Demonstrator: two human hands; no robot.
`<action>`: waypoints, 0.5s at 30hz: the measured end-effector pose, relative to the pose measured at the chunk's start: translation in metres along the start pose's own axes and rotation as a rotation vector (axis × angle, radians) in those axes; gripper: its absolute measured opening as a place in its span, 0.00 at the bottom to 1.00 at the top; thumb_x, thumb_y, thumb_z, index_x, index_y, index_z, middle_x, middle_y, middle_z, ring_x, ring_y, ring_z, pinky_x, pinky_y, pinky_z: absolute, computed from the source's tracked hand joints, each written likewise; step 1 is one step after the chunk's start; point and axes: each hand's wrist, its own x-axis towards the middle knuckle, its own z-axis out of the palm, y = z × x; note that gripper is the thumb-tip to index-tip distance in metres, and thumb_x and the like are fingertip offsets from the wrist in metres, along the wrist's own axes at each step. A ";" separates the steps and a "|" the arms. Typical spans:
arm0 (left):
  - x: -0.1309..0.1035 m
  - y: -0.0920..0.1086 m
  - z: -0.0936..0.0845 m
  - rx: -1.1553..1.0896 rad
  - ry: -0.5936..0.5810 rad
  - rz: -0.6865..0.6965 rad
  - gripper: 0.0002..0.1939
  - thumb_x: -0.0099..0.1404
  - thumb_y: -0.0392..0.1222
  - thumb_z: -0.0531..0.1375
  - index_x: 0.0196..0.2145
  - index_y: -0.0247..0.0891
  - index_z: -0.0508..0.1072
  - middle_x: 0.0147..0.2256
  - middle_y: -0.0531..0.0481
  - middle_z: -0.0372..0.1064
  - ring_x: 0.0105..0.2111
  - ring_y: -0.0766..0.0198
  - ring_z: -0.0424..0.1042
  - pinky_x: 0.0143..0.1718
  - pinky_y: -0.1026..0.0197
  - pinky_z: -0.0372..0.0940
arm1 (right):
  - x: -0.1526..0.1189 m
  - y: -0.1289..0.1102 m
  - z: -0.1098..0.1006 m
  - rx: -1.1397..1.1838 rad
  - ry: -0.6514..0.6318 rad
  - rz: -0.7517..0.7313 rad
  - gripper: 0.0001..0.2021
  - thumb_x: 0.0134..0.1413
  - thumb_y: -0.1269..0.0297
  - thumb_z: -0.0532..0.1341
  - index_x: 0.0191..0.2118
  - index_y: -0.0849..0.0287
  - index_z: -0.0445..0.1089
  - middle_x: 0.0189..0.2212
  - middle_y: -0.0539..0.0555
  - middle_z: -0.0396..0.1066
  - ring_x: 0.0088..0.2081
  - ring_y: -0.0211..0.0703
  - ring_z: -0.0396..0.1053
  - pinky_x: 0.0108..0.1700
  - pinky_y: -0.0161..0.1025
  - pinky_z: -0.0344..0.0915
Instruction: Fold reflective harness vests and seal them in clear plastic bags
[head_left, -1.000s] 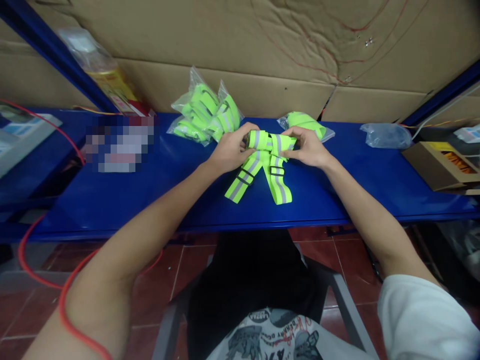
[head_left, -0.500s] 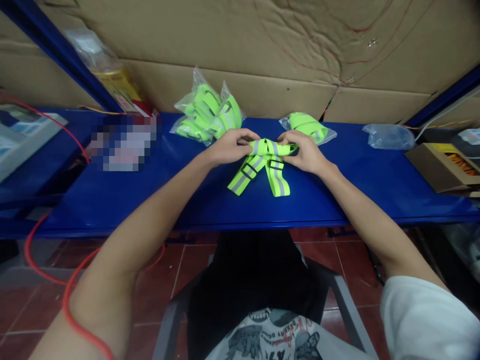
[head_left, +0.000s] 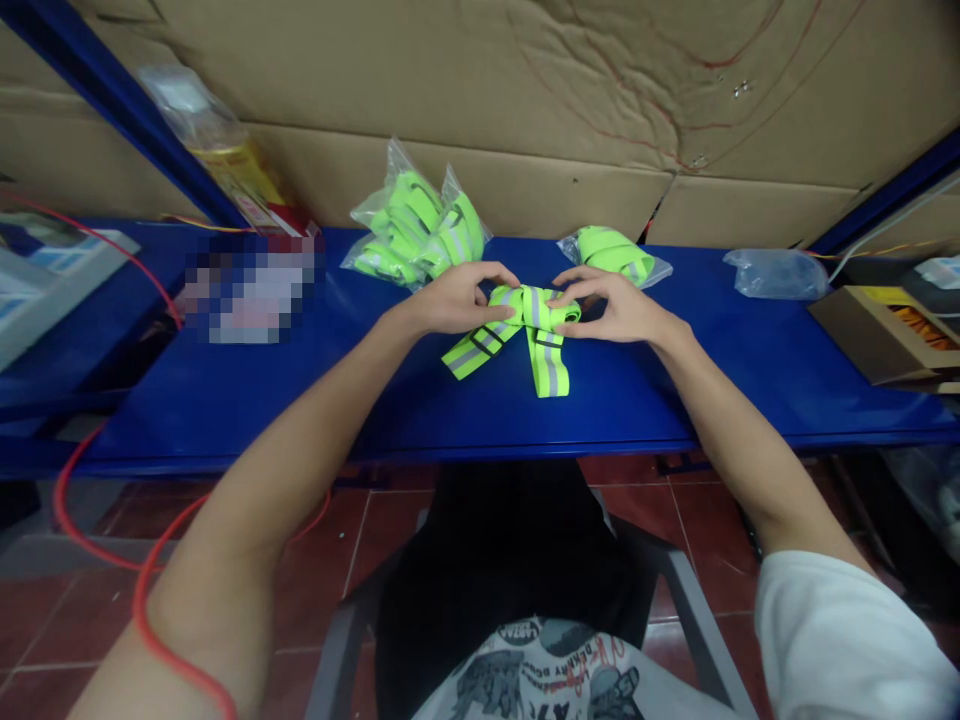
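The left hand (head_left: 459, 298) is pinching one end of a neon-yellow reflective strap bundle (head_left: 534, 307) between thumb and fingers while the right hand (head_left: 624, 306) is gripping its rolled other end the same way, the bundle sitting around the middle of the blue table (head_left: 360, 400) and its two tails, with black slide buckles (head_left: 487, 341), spreading toward the table's front edge. Along the table's back edge, a cluster of bagged neon straps (head_left: 412, 228), a single bagged strap (head_left: 611, 252) and a clear plastic bag (head_left: 776, 274) are lying left to right. An open cardboard box (head_left: 874, 345) is resting at the table's right end, and a yellow-labelled bottle (head_left: 236, 170) is standing at its back left corner.
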 end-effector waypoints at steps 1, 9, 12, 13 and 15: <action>0.001 -0.002 0.001 0.014 0.018 0.011 0.27 0.63 0.54 0.73 0.57 0.41 0.81 0.53 0.42 0.80 0.31 0.63 0.74 0.34 0.59 0.69 | 0.000 -0.001 0.000 0.055 -0.013 0.041 0.19 0.58 0.41 0.75 0.45 0.50 0.87 0.61 0.58 0.79 0.51 0.56 0.78 0.47 0.51 0.76; 0.004 -0.028 0.005 0.181 0.220 -0.117 0.30 0.55 0.67 0.78 0.40 0.42 0.75 0.22 0.54 0.68 0.23 0.56 0.70 0.27 0.55 0.60 | 0.005 0.009 0.007 0.154 0.104 0.155 0.36 0.52 0.40 0.78 0.62 0.53 0.80 0.53 0.59 0.83 0.49 0.56 0.79 0.47 0.52 0.79; 0.005 -0.036 0.007 0.128 0.169 -0.149 0.30 0.57 0.69 0.77 0.37 0.44 0.72 0.16 0.58 0.61 0.19 0.54 0.70 0.25 0.54 0.61 | 0.006 0.011 0.007 0.144 0.059 0.233 0.36 0.50 0.40 0.79 0.60 0.56 0.81 0.53 0.60 0.84 0.48 0.58 0.79 0.51 0.57 0.80; 0.006 -0.037 0.008 0.086 0.147 -0.138 0.30 0.58 0.68 0.77 0.38 0.44 0.72 0.16 0.58 0.61 0.19 0.54 0.71 0.25 0.54 0.63 | 0.006 0.011 0.007 0.155 0.029 0.251 0.34 0.50 0.40 0.79 0.58 0.56 0.82 0.51 0.59 0.85 0.46 0.57 0.79 0.50 0.57 0.81; 0.007 -0.038 0.011 -0.021 0.107 -0.119 0.30 0.59 0.66 0.78 0.43 0.43 0.73 0.16 0.59 0.64 0.19 0.54 0.73 0.27 0.54 0.66 | 0.005 0.009 0.008 0.197 -0.012 0.254 0.32 0.50 0.40 0.79 0.55 0.55 0.82 0.47 0.57 0.85 0.43 0.55 0.78 0.47 0.56 0.81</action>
